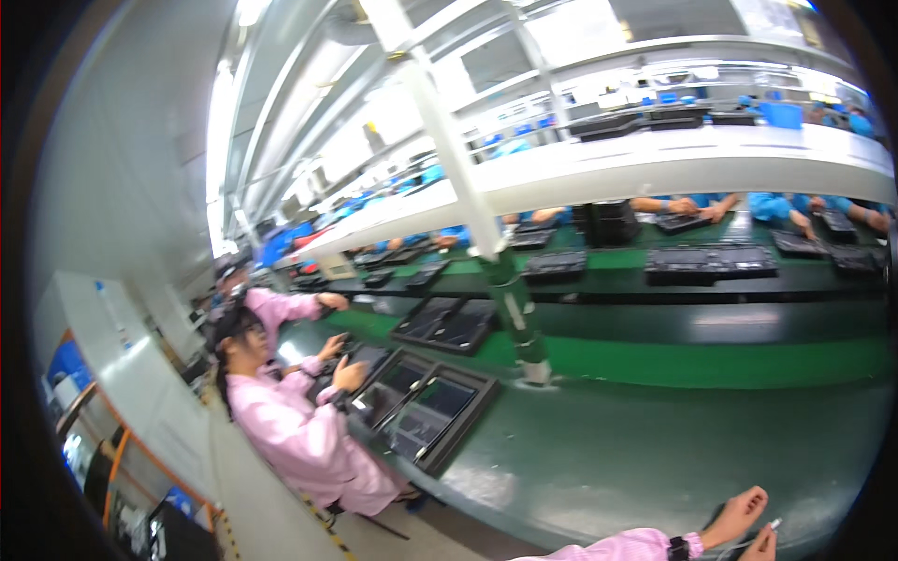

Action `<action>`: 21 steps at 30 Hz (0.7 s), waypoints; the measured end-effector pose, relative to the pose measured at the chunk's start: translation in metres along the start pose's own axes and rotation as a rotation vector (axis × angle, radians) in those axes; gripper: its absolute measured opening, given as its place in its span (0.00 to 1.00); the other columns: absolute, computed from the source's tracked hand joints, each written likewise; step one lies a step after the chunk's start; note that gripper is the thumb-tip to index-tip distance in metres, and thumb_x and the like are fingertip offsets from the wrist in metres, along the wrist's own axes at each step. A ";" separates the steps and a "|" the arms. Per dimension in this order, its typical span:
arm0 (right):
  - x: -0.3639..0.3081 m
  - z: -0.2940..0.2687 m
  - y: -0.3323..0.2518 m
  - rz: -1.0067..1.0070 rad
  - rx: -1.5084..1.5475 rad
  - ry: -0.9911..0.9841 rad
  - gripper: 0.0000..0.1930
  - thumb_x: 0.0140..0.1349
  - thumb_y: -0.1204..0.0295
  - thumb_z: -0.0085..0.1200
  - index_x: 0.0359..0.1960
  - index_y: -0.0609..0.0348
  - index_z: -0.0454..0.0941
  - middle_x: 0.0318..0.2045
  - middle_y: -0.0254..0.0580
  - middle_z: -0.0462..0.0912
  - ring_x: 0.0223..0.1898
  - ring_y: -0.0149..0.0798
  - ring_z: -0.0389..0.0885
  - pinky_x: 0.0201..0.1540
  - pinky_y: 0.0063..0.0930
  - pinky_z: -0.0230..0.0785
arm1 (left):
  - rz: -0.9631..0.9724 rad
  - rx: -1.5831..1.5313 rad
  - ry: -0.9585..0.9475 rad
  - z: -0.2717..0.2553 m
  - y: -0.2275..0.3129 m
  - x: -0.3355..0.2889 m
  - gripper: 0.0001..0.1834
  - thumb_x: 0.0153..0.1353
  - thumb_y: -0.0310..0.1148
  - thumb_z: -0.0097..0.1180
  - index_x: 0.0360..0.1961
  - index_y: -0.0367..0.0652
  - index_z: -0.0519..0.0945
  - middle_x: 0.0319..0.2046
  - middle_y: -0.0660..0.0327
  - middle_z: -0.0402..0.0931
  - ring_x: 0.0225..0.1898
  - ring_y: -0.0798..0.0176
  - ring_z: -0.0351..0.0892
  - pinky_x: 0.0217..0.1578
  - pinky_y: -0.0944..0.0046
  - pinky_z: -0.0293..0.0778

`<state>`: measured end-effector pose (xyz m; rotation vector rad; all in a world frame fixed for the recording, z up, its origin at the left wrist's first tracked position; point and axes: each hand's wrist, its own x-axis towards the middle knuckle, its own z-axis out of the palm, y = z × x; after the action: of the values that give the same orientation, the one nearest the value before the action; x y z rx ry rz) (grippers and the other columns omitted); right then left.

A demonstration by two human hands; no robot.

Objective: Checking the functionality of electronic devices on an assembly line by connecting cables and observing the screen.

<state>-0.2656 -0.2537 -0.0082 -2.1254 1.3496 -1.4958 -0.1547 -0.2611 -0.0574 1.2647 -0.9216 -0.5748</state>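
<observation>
At the lower right edge, my left hand (pixel 737 519) reaches in from a pink sleeve with a black band (pixel 678 549) at the wrist. Its fingers look curled, and a small dark shape shows beside it; what it holds, if anything, I cannot make out. Just below is my right hand (pixel 762 546), cut off by the picture's edge. Between its fingertips is the white end of a thin cable (pixel 775 525), which trails down under the left hand. Both hands are over the near edge of the green workbench (pixel 599 458).
To the left, a person in pink (pixel 295 439) works beside a black tray (pixel 477 402) of flat dark panels, with another person beyond. A white-and-green post (pixel 514 318) rises from the bench. Across it, blue-sleeved people handle dark devices (pixel 711 264) below a white shelf (pixel 692 173).
</observation>
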 end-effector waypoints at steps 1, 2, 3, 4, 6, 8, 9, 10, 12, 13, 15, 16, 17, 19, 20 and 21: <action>0.001 -0.001 0.004 -0.049 -0.058 0.024 0.16 0.59 0.64 0.54 0.19 0.63 0.79 0.11 0.48 0.74 0.12 0.44 0.68 0.19 0.33 0.65 | -0.015 -0.009 -0.038 0.004 -0.002 0.001 0.05 0.59 0.27 0.49 0.33 0.38 0.69 0.20 0.63 0.67 0.22 0.73 0.65 0.26 0.70 0.67; 0.002 0.003 0.008 -0.052 0.001 0.056 0.16 0.58 0.64 0.54 0.18 0.63 0.79 0.11 0.48 0.74 0.11 0.44 0.67 0.18 0.33 0.65 | -0.005 -0.007 -0.026 0.007 -0.002 0.001 0.04 0.59 0.26 0.49 0.32 0.37 0.68 0.19 0.64 0.64 0.21 0.73 0.62 0.24 0.70 0.65; 0.001 0.008 0.009 -0.052 0.058 0.089 0.17 0.58 0.64 0.55 0.17 0.63 0.79 0.10 0.47 0.74 0.10 0.44 0.67 0.18 0.32 0.64 | 0.042 0.019 0.006 0.006 -0.003 0.002 0.04 0.58 0.26 0.49 0.32 0.37 0.67 0.19 0.62 0.65 0.22 0.71 0.64 0.24 0.69 0.66; 0.001 0.009 0.016 0.015 -0.032 0.038 0.15 0.57 0.65 0.56 0.18 0.63 0.79 0.11 0.47 0.74 0.11 0.43 0.67 0.18 0.32 0.64 | 0.008 0.086 0.017 0.002 0.022 0.002 0.05 0.57 0.28 0.51 0.32 0.39 0.71 0.23 0.58 0.71 0.25 0.65 0.71 0.27 0.66 0.69; 0.001 0.012 0.013 0.023 0.017 0.039 0.15 0.57 0.65 0.56 0.18 0.63 0.79 0.11 0.46 0.75 0.11 0.43 0.68 0.18 0.32 0.64 | -0.021 0.160 0.036 -0.008 0.053 0.000 0.06 0.55 0.31 0.53 0.32 0.40 0.75 0.26 0.53 0.77 0.29 0.59 0.78 0.29 0.63 0.72; 0.001 0.012 0.009 0.027 0.061 0.042 0.15 0.57 0.65 0.56 0.18 0.63 0.79 0.12 0.46 0.75 0.12 0.43 0.68 0.18 0.32 0.64 | -0.027 0.121 0.036 -0.010 0.052 0.000 0.06 0.54 0.30 0.52 0.31 0.39 0.74 0.26 0.52 0.76 0.28 0.58 0.77 0.29 0.62 0.71; 0.002 0.011 0.007 0.014 0.041 0.035 0.15 0.57 0.64 0.55 0.19 0.63 0.79 0.13 0.46 0.76 0.12 0.43 0.69 0.18 0.32 0.65 | -0.029 0.121 0.035 -0.011 0.052 -0.001 0.06 0.54 0.30 0.52 0.31 0.39 0.74 0.26 0.52 0.76 0.28 0.58 0.77 0.29 0.62 0.71; 0.003 0.009 0.007 0.001 0.017 0.032 0.15 0.58 0.63 0.55 0.20 0.63 0.80 0.13 0.47 0.76 0.13 0.43 0.70 0.19 0.32 0.65 | -0.027 0.140 0.025 -0.010 0.051 0.000 0.06 0.55 0.30 0.53 0.31 0.39 0.75 0.26 0.53 0.76 0.28 0.60 0.77 0.29 0.63 0.71; 0.003 0.008 0.008 0.005 0.005 0.033 0.15 0.58 0.63 0.55 0.20 0.63 0.80 0.14 0.47 0.77 0.13 0.43 0.71 0.19 0.31 0.66 | -0.021 0.147 -0.015 -0.002 0.040 0.000 0.06 0.56 0.30 0.53 0.31 0.39 0.75 0.25 0.55 0.77 0.27 0.62 0.76 0.29 0.64 0.71; 0.001 0.004 0.008 0.009 -0.003 0.030 0.15 0.58 0.63 0.55 0.20 0.63 0.80 0.14 0.48 0.77 0.13 0.43 0.71 0.20 0.31 0.66 | 0.027 0.112 -0.032 0.004 0.023 -0.002 0.05 0.57 0.28 0.51 0.32 0.38 0.71 0.23 0.57 0.72 0.24 0.65 0.71 0.27 0.66 0.69; 0.003 -0.001 -0.005 0.090 -0.090 -0.043 0.16 0.59 0.64 0.54 0.19 0.63 0.80 0.13 0.48 0.76 0.13 0.42 0.71 0.20 0.31 0.66 | 0.013 0.079 -0.127 0.004 0.001 -0.003 0.05 0.58 0.27 0.50 0.33 0.38 0.69 0.21 0.58 0.69 0.22 0.65 0.69 0.25 0.66 0.68; 0.011 -0.003 -0.019 -0.022 -0.039 -0.055 0.16 0.61 0.65 0.51 0.21 0.64 0.79 0.15 0.48 0.77 0.15 0.43 0.72 0.21 0.32 0.67 | 0.007 0.083 -0.114 -0.005 -0.003 -0.003 0.06 0.58 0.28 0.50 0.34 0.38 0.70 0.22 0.58 0.71 0.23 0.67 0.70 0.26 0.67 0.68; 0.004 0.000 -0.006 0.105 0.067 -0.114 0.15 0.62 0.64 0.49 0.26 0.64 0.79 0.18 0.49 0.78 0.16 0.45 0.73 0.23 0.34 0.67 | 0.011 0.072 -0.133 -0.005 0.000 -0.003 0.06 0.58 0.29 0.50 0.35 0.38 0.71 0.23 0.58 0.72 0.23 0.68 0.71 0.26 0.68 0.69; -0.019 0.033 0.051 0.248 0.213 0.013 0.12 0.56 0.72 0.53 0.18 0.68 0.71 0.08 0.41 0.59 0.11 0.26 0.57 0.15 0.26 0.48 | -0.098 0.086 -0.164 -0.008 0.020 -0.004 0.08 0.59 0.30 0.51 0.37 0.38 0.73 0.25 0.59 0.74 0.25 0.71 0.73 0.27 0.70 0.70; -0.020 0.033 0.053 0.262 0.223 -0.022 0.12 0.57 0.73 0.52 0.19 0.68 0.70 0.09 0.40 0.57 0.12 0.25 0.55 0.15 0.27 0.46 | -0.096 0.074 -0.233 -0.008 0.017 -0.002 0.08 0.59 0.30 0.51 0.37 0.38 0.73 0.25 0.59 0.74 0.25 0.71 0.73 0.27 0.70 0.70; -0.017 0.028 0.046 0.278 0.232 -0.060 0.13 0.58 0.74 0.50 0.19 0.68 0.68 0.10 0.39 0.55 0.14 0.24 0.53 0.16 0.27 0.43 | -0.110 0.099 -0.207 -0.008 0.013 -0.001 0.08 0.58 0.30 0.52 0.37 0.38 0.74 0.27 0.60 0.76 0.26 0.72 0.74 0.29 0.71 0.71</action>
<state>-0.2687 -0.2750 -0.0602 -1.7476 1.3154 -1.3898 -0.1498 -0.2530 -0.0451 1.3695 -1.0672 -0.7651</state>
